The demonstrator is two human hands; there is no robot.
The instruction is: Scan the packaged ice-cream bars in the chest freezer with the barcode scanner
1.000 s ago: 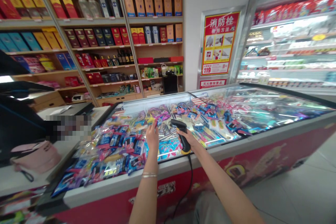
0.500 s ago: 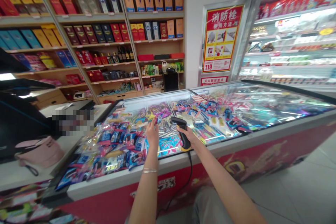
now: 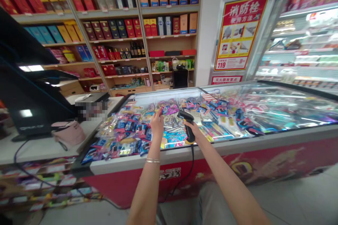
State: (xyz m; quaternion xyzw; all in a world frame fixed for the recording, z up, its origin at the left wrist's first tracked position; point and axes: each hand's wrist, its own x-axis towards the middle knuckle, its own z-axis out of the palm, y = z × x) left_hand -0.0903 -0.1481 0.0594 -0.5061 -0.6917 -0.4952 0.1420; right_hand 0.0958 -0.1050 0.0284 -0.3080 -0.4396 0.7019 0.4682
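My right hand [image 3: 194,132] is wrapped round the handle of a black and yellow barcode scanner [image 3: 189,128], whose head points left toward my other hand. A black cable runs down from its grip over the freezer's front edge. My left hand [image 3: 157,123] is closed, with a small dark pink item [image 3: 161,111] at its fingertips, too small to make out. Both hands are above the glass-topped chest freezer [image 3: 111,164]. Wrapped ice creams [image 3: 130,125] in blue, pink and purple packets lie in it below and around my hands.
On the left a counter holds a black checkout screen [image 3: 29,77] and a pink pouch [image 3: 69,133]. Shelves of boxed bottles [image 3: 113,28] line the back wall. A red hydrant notice [image 3: 241,35] hangs beside them. A lit display fridge [image 3: 303,49] stands at the right.
The view has turned left, so more of the checkout screen and counter shows. Both hands keep about the same pose, the right one still gripping the scanner.
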